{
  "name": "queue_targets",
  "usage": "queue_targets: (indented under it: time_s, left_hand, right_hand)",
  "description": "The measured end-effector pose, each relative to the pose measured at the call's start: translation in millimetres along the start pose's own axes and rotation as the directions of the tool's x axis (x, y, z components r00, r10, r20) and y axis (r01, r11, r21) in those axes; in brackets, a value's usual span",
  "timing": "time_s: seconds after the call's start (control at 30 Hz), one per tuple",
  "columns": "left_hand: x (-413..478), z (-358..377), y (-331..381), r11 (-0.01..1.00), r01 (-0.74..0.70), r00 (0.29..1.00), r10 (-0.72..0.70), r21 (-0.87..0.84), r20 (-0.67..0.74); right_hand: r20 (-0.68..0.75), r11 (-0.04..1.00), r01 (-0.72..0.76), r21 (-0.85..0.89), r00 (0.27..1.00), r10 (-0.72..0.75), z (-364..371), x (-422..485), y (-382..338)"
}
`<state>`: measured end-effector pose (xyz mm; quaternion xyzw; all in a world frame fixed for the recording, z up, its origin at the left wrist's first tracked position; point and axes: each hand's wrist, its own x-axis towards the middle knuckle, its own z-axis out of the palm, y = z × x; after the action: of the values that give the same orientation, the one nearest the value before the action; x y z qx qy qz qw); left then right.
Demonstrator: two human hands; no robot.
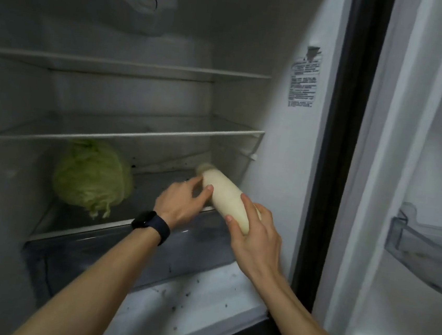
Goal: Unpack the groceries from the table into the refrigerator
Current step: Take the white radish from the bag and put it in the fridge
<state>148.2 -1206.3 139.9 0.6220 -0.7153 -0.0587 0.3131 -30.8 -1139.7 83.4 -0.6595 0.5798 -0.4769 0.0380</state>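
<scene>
- One cabbage (92, 175) is kept at the left of the lowest shelf (152, 187) of the refrigerator (284, 146).
- One white radish (225, 195) is held tilted over that shelf's right side, clasped by both hands: left hand (180, 204), right hand (256, 239).
- Three glass shelves are counted.

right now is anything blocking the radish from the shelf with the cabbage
Nothing visible does. The left hand and right hand hold the radish over the bare right side of the shelf; the cabbage sits apart, to the left.

Shows a pale daikon (225, 195) tilted above the lowest refrigerator shelf (76, 231)'s front right edge, leafy green cabbage (92, 177) at its left side.
</scene>
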Motion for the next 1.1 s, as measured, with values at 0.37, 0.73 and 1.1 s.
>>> queue_targets:
  time_s: [0.37,0.73,1.1]
  left_hand:
    - [18,31,-44,0.933,-0.052,0.959,-0.053,0.355,0.279]
    - [22,33,-42,0.924,-0.031,0.952,-0.089,0.381,0.292]
    - [17,33,-39,0.940,-0.009,0.981,-0.058,0.341,0.187]
  right_hand:
    - [-0.042,0.931,-0.023,-0.364,0.999,0.008,57,86,9]
    - [0.009,0.907,0.062,-0.416,0.998,-0.064,101,143,19]
    - [-0.020,0.913,0.103,-0.395,0.992,-0.121,90,132,16]
